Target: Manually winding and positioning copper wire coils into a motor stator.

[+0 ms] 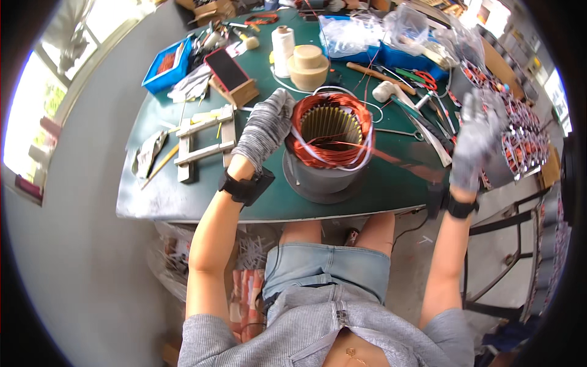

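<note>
A motor stator stands upright near the table's front edge, its grey body topped by a ring of copper windings. White cord loops around the windings, and yellowish slot liners line the bore. My left hand, in a grey knitted glove, is at the windings' upper left edge with its fingers drawn together; what they grip, if anything, is hidden. Out to the right, my gloved right hand is raised and smeared by motion. A blurred coppery streak runs from the stator toward the right wrist.
Left of the stator lies a wooden frame. Behind are a phone on a wooden block, a thread cone, tape rolls and blue bins. A white-headed mallet and several tools lie right; wound parts stand beyond.
</note>
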Demonstrator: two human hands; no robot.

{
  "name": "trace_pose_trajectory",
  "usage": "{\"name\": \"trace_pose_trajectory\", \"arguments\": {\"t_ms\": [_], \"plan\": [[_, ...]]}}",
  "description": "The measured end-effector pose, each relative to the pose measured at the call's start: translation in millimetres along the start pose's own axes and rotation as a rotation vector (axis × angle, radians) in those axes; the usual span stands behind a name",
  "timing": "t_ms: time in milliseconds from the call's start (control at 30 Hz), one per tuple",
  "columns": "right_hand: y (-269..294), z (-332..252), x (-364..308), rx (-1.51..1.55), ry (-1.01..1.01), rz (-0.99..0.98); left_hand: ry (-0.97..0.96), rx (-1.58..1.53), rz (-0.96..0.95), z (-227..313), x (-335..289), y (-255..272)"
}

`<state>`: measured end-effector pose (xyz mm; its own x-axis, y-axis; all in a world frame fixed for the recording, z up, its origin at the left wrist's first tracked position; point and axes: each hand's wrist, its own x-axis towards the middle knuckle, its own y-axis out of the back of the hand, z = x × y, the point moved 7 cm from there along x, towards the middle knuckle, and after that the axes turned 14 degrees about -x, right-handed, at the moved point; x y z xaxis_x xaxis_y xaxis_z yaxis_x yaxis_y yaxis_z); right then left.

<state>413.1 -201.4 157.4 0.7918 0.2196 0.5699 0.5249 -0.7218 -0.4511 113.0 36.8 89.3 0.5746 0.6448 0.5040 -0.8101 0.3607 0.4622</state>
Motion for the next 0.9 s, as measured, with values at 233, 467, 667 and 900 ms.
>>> {"name": "trace_pose_trajectory", "arguments": {"t_ms": [233,467,667,900], "plan": [[-123.0,109.6,-75.0,-0.882,0.491,-1.155,0.452,-1.087,-0.100,-33.1,13.0,-17.9],[-183.6,122.8,-108.1,-1.216,0.588,-1.271,-0.028,-0.246,-0.219,-0.4,22.8,-10.6],[-179.7,126.1,-96.2,-1.144,0.305,-1.232,0.148,-0.020,-0.550,12.9,34.9,-6.6],[-183.1,117.2,-106.0,-1.068,0.584,-1.313,-0.014,0.062,-0.248,22.0,2.6,1.5]]}}
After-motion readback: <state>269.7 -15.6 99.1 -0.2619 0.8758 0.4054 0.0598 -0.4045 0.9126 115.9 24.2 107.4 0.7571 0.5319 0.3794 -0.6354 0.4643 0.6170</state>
